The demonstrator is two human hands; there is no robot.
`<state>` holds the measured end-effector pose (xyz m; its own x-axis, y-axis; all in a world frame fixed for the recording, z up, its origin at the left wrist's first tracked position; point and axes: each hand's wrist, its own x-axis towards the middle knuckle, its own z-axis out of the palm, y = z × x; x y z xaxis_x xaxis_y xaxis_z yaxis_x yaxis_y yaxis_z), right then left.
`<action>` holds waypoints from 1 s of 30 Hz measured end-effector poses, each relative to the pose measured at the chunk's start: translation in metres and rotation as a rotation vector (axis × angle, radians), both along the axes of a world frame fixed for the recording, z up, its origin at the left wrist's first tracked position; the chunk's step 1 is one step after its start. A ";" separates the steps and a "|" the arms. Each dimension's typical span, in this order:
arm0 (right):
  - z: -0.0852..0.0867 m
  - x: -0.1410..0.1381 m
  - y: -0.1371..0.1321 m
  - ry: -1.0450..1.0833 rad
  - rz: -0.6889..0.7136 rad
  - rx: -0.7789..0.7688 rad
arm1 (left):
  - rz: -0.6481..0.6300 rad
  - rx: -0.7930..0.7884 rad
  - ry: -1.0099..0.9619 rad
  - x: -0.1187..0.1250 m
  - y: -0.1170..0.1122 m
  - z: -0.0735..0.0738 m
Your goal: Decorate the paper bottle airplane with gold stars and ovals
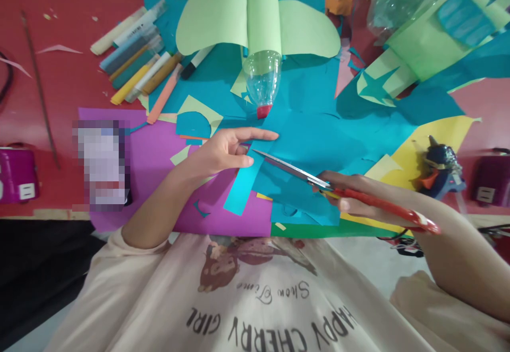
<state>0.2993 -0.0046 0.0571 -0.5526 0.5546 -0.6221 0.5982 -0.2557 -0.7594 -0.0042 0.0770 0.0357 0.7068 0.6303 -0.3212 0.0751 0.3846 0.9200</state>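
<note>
My left hand (223,152) pinches the upper end of a light-blue paper strip (239,192), its index finger stretched out to the right and its thumb on the strip's edge. The strip slants down over the purple sheet. In my right hand (354,187) is a pair of scissors (295,168) with red handles, its blades pointing left. The blade tips lie close to the strip by my left thumb; whether they touch it I cannot tell. Just beyond my hands lies a clear plastic bottle (262,78) with a red cap, wrapped in pale green paper with two wing shapes (213,14).
Several markers (135,57) lie at the upper left, above a phone (104,163) on the purple paper (151,182). A glue gun (442,166) rests at right on yellow paper. Another green-and-blue paper-covered bottle (430,43) lies upper right. Blue paper (311,139) and scraps cover the middle.
</note>
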 end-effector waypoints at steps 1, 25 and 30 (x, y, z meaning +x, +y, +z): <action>0.000 0.000 0.000 -0.001 -0.006 0.002 | -0.006 0.004 -0.002 0.000 0.000 0.000; 0.007 -0.004 0.004 -0.016 0.055 0.027 | -0.054 0.004 0.016 -0.003 0.001 -0.004; 0.011 -0.002 -0.002 -0.058 0.113 0.095 | -0.067 -0.015 0.000 -0.003 0.001 -0.004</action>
